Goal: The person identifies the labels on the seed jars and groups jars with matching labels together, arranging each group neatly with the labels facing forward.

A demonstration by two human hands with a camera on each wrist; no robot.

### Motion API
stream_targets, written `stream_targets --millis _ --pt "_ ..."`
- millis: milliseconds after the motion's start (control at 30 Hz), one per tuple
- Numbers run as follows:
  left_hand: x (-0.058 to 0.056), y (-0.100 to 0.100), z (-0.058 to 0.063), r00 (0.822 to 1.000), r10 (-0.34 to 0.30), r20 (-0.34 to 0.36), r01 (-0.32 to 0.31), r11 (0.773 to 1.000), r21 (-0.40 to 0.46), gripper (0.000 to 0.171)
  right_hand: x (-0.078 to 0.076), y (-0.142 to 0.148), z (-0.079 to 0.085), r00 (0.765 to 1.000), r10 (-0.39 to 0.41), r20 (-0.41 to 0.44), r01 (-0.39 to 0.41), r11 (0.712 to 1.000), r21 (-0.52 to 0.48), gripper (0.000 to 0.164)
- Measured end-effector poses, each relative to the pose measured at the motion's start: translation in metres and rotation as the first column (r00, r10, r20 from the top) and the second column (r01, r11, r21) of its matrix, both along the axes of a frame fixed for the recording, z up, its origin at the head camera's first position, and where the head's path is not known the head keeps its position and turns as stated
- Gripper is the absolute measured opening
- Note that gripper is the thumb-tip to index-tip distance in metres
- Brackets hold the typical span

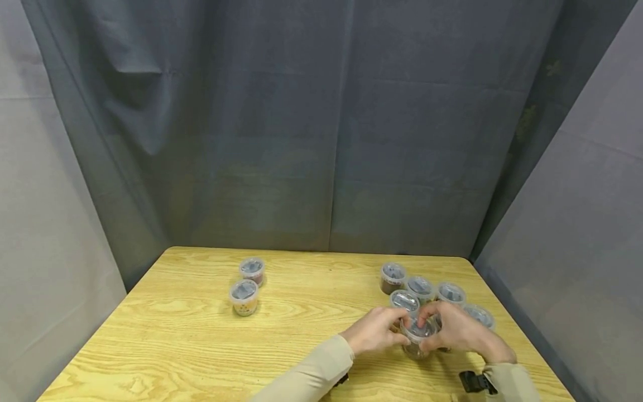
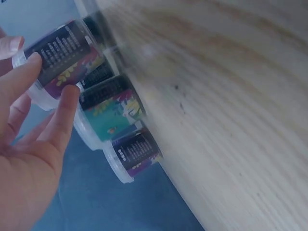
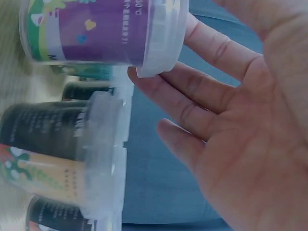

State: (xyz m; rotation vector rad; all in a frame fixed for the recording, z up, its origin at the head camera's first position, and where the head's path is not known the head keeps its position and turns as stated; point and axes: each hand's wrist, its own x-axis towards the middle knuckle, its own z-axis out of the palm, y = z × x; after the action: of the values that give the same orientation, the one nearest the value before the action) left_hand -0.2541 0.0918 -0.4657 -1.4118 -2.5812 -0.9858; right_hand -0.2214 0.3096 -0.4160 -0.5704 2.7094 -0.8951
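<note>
At the front of a cluster on the right of the table, both hands are at one small clear plastic tub [image 1: 416,351] with a lid. My left hand [image 1: 375,331] holds its left side, thumb low and fingertips at the lid. My right hand [image 1: 459,330] grips the lid from the right. In the left wrist view, fingers bend round the rim of the tub [image 2: 67,57], whose label is dark and purple. The right wrist view shows the purple-labelled tub [image 3: 106,31] upright, fingers of the right hand [image 3: 236,120] against its lid.
Several similar lidded tubs stand close around the held one, among them a back tub [image 1: 392,277] and a right-hand tub [image 1: 479,316]. Two more, a rear tub [image 1: 252,270] and a front tub [image 1: 244,297], stand on the left of the wooden table [image 1: 191,335]. Grey curtain [image 1: 261,139] hangs behind.
</note>
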Motion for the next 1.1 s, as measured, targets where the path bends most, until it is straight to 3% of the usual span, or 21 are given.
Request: stream_targets --millis 167,367,500,633,867,1100 --pt "-0.005 -0.009 0.006 0.990 -0.045 0.137 0.030 0.994 0.106 0.021 0.001 -0.004 0.008 0.996 -0.030 -0.083 0.030 1.000 0.005 0.031" --pt "-0.009 -0.020 0.009 0.970 -0.048 0.237 -0.002 0.978 0.207 0.022 0.000 -0.008 0.008 0.983 -0.054 -0.173 0.049 0.998 -0.037 0.030" --pt "-0.010 -0.029 0.012 0.969 -0.019 0.246 -0.044 0.968 0.248 0.024 -0.003 -0.016 0.006 0.977 -0.083 -0.199 0.067 0.994 -0.084 0.033" --pt "-0.012 -0.038 0.015 0.971 0.017 0.238 -0.089 0.950 0.298 0.028 -0.007 -0.027 0.005 0.978 -0.136 -0.158 0.109 0.980 -0.165 0.034" --pt "-0.016 -0.056 0.018 0.975 0.079 0.209 -0.160 0.899 0.408 0.043 -0.013 -0.048 0.003 0.962 -0.237 -0.136 0.188 0.935 -0.302 0.040" --pt "-0.019 -0.075 0.013 0.966 0.151 0.207 -0.228 0.878 0.422 0.050 -0.020 -0.067 0.007 0.940 -0.320 -0.119 0.247 0.879 -0.409 0.040"
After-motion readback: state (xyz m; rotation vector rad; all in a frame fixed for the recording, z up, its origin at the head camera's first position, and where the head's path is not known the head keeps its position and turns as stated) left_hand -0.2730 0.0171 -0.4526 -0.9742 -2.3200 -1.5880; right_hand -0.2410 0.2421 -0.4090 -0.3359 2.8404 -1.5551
